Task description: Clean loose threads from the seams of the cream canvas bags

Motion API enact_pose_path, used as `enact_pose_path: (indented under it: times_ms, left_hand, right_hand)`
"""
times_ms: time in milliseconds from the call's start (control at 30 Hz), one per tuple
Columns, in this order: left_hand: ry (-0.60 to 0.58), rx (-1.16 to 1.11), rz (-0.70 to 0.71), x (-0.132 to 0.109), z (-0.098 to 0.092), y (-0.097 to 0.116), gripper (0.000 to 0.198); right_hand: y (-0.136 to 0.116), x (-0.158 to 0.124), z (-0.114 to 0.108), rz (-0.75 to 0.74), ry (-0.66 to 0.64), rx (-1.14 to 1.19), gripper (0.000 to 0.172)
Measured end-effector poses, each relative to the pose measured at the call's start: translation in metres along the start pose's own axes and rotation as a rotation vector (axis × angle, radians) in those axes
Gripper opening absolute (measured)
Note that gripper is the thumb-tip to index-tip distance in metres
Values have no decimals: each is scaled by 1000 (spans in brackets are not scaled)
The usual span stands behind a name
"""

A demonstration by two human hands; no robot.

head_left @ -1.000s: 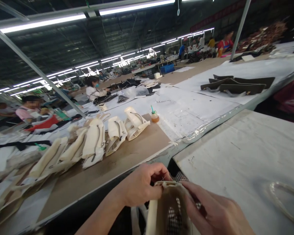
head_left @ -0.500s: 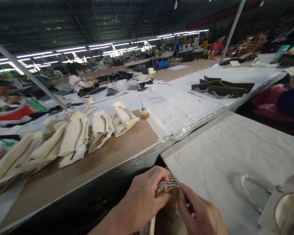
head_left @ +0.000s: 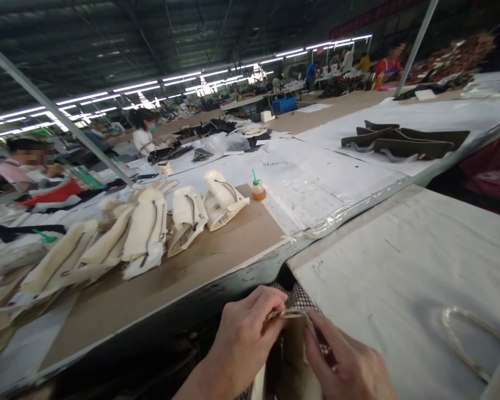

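Note:
A cream bag piece (head_left: 295,355) with a brownish inside stands between my hands, its upper edge toward me. My left hand (head_left: 244,333) pinches that edge on the left, thumb against fingers. On the other side, my right hand (head_left: 345,355) grips the same edge, with the thumb inside the opening. The rim between them looks folded or doubled over. Checked cloth (head_left: 300,300) shows just behind the piece. Its lower part is cut off by the frame.
Several cream bag pieces (head_left: 145,228) lie along the brown-covered table (head_left: 216,261) at left. A small bottle (head_left: 258,191) with amber liquid stands beyond. Dark panels (head_left: 412,141) rest farther right. A pale strap (head_left: 462,333) lies on the nearer white table (head_left: 400,266). Co-workers sit behind.
My view has swung a little to the left, so the tables appear shifted right. Both hands stay on the bag piece's edge, and the rim between them now looks flatter and straighter.

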State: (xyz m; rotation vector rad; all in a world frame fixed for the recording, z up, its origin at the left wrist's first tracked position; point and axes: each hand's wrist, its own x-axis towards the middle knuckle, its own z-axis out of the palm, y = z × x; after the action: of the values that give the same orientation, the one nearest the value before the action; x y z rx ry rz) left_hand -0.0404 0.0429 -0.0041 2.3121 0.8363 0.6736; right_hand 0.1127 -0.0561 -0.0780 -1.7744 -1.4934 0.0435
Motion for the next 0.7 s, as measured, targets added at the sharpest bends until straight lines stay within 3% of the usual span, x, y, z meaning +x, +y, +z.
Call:
enact_pose_path:
  times_ms: [133, 333, 500, 700]
  left_hand:
    - [-87, -9, 57, 2, -22, -14, 23]
    - [-88, 29, 107, 0, -47, -30, 18]
    - [28, -6, -7, -3, -40, -37, 20]
    - [213, 65, 147, -6, -26, -43, 16]
  right_hand:
    - [-11, 13, 7, -63, -17, -37, 46]
    - [-28, 31, 21, -141, -26, -81, 41]
    - [-33, 38, 33, -189, -52, -109, 39]
    - [-35, 41, 36, -239, -86, -109, 37]
